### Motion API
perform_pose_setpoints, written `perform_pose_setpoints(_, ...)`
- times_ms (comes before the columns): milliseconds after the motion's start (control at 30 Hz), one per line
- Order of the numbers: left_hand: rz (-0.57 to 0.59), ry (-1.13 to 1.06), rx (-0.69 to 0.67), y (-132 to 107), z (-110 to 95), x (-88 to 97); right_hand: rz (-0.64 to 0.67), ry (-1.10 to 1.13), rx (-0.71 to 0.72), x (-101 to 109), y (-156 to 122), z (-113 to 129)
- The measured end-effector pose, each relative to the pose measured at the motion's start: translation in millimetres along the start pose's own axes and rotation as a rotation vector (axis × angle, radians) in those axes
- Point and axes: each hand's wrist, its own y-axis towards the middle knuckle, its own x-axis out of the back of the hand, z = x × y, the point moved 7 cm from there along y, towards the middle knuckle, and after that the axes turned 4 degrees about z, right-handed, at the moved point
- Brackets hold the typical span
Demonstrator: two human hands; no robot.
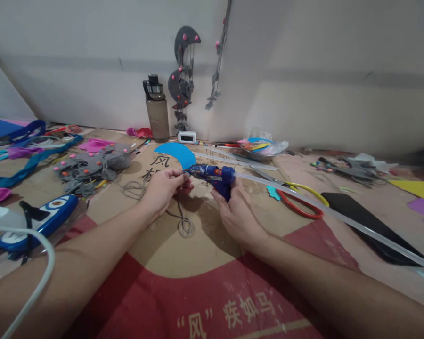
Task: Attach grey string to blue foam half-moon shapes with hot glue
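Observation:
My right hand [238,212] is wrapped round the handle of a blue hot glue gun [212,174], whose nozzle points left. A long clear glue stick [304,200] runs out of its back to the lower right. My left hand [166,188] is closed in a pinch right at the nozzle tip. Grey cord [185,226] hangs from its fingers and loops on the cardboard, with more coiled to the left. The fingers hide the pinched end. Just behind the nozzle lies a blue crescent shape [178,153].
Scissors [300,202] and a black flat object [367,226] lie right. Grey felt pieces [92,165] and a blue-and-white tool [42,223] lie left. Behind stand a water bottle [158,115] and small clock [187,137]. A white cable [49,254] crosses near my left arm.

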Motion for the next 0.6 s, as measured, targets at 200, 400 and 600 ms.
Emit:
perform_pose_setpoints(200, 0.003, 0.020, -0.008, -1.1, -1.0, -0.9, -0.003, 0.011, 0.008, -0.6, -0.8, -0.9)
perform_pose_setpoints(400, -0.005, 0.013, -0.025, 0.1, -1.2, 0.9, -0.008, 0.025, 0.005, -1.0, -0.4, -1.8)
perform_pose_setpoints(600, -0.026, 0.012, -0.010, -1.9, -3.5, 1.3, 0.001, 0.031, -0.020, -1.2, -0.4, -2.4)
